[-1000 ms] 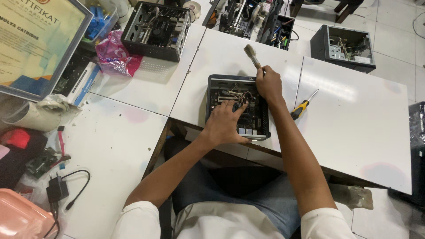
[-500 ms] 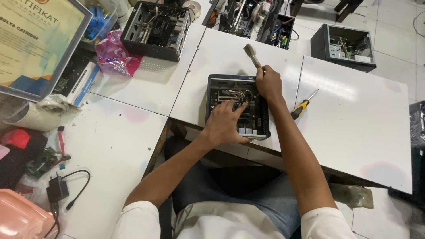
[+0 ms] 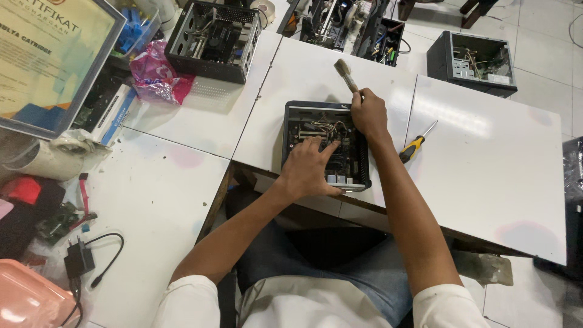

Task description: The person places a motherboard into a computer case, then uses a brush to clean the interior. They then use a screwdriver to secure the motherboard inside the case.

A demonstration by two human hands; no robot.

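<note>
Two hands are engaged at a small open computer case point(image 3: 325, 146) that lies flat on the white counter point(image 3: 486, 164), close to its near edge. The left hand point(image 3: 310, 170) is laid over the circuit board inside, its grip spread, fingertips pressing among the components near a loose bundle of wires point(image 3: 328, 127). The right hand point(image 3: 368, 112) sits at the case's 1 o'clock corner, its grip pressed together around the handle of a brush point(image 3: 346, 74), whose bristled head is pointed away toward 11 o'clock, clear of the board.

Several risks can be judged from this arrangement. The wires could be snagged or pulled from their sockets if the brush were swept through them. Small parts on the board could be bent by pressure from the spread fingers. Static could be passed to the board by the bare fingertips. The case could be nudged off the counter, since its near side is almost flush with the edge above the lap. A yellow-handled screwdriver point(image 3: 416, 143), lying at 3 o'clock just beside the right forearm, could be knocked and rolled by the elbow.
</note>
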